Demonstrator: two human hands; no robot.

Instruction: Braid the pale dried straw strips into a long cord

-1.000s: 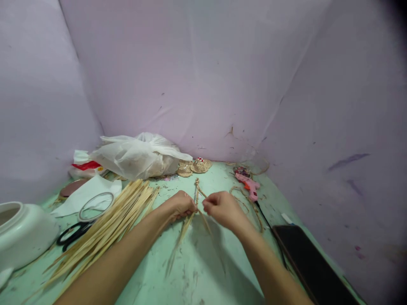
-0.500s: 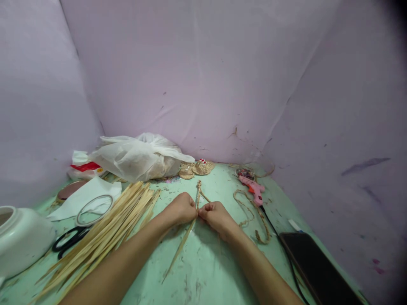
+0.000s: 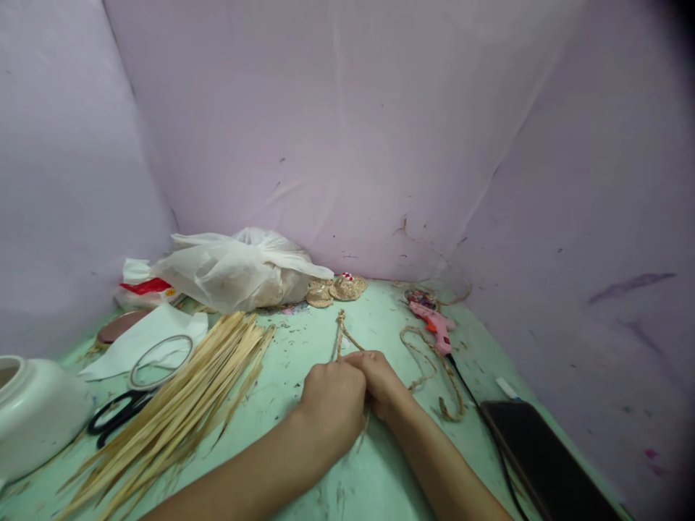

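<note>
A thin plaited straw braid (image 3: 342, 329) lies on the green table, running away from my hands. My left hand (image 3: 331, 401) is closed in a fist over the braid's near end and covers part of my right hand. My right hand (image 3: 383, 383) is closed too, pinching the loose straw strands just behind the left. The strands between the fingers are mostly hidden. A pile of long pale straw strips (image 3: 184, 398) lies to the left of my left forearm.
Black scissors (image 3: 116, 416), a clear tape roll (image 3: 160, 357), white paper and a white jar (image 3: 38, 412) sit at the left. A white plastic bag (image 3: 239, 268) and small woven hats (image 3: 337, 289) stand at the back. A pink glue gun (image 3: 431, 323), a finished braid (image 3: 428, 362) and a dark phone (image 3: 543, 463) lie on the right.
My left hand has moved right and towards me, crossing over my right hand. The long loose strands that trailed towards me are now gathered under the hands.
</note>
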